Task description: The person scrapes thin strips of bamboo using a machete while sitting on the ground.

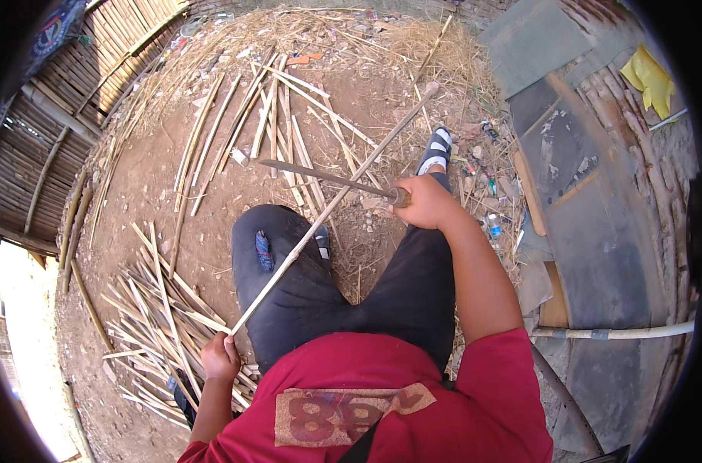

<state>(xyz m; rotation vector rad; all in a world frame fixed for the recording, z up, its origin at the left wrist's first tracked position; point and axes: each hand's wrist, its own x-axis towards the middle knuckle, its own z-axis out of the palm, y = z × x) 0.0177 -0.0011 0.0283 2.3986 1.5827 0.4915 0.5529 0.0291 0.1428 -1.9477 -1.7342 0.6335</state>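
My right hand is closed round the short wooden handle of a long-bladed knife. The narrow dark blade points left and crosses a long bamboo stick; whether the two touch I cannot tell. My left hand grips the near, pale end of that stick, down beside my left thigh. From there the stick slants up across my left leg, and its far end lies near my right foot. Next to my left hand is a heap of split bamboo strips.
More split strips lie scattered on the dirt ground ahead. Dry straw and litter spread along the far edge. Dark flat panels lean at the right, below a yellow cloth. A bamboo wall stands at the left.
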